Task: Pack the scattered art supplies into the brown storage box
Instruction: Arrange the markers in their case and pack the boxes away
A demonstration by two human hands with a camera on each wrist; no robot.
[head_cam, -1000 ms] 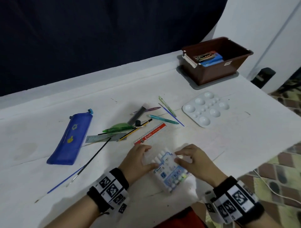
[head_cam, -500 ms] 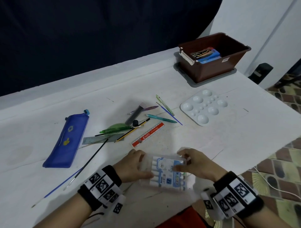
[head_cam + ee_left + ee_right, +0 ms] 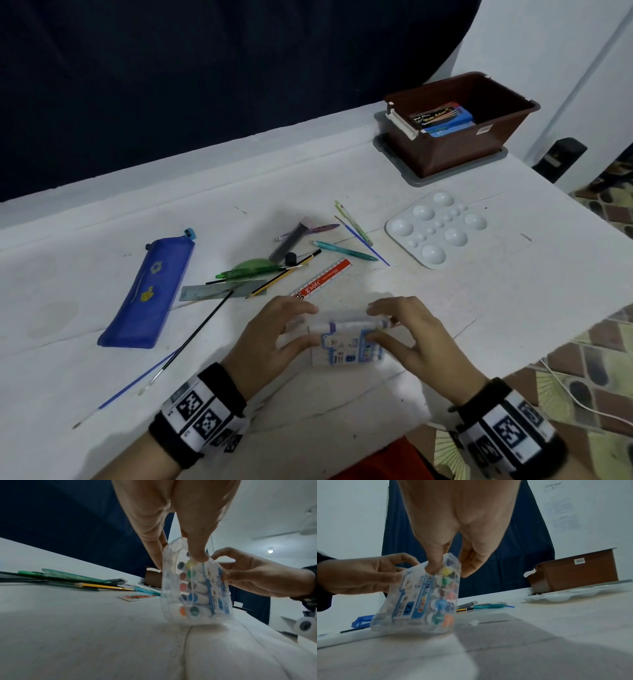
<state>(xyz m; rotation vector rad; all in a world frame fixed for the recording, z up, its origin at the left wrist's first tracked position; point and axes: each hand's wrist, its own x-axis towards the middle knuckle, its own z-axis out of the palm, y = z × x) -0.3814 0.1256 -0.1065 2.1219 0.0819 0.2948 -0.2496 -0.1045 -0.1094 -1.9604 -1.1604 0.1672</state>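
Note:
A clear plastic case of coloured markers (image 3: 342,346) with a blue label stands tilted on its long edge near the table's front edge. My left hand (image 3: 291,325) grips its left end and my right hand (image 3: 387,323) grips its right end, each with fingers on top and thumb on the near side. The left wrist view shows the case (image 3: 197,591) end-on with coloured caps. In the right wrist view the case (image 3: 419,599) leans under my fingertips. The brown storage box (image 3: 459,137) sits at the back right on a grey lid, with flat packs inside.
A white palette (image 3: 436,228) lies in front of the box. Pens, pencils, a red ruler (image 3: 323,279) and a metal ruler (image 3: 219,291) are scattered mid-table. A blue pencil pouch (image 3: 154,291) and two brushes (image 3: 185,346) lie to the left. The table's edge is on the right.
The marker case was turned from lying flat and slanted to standing on its long edge, square to me. Both hands stayed on its ends.

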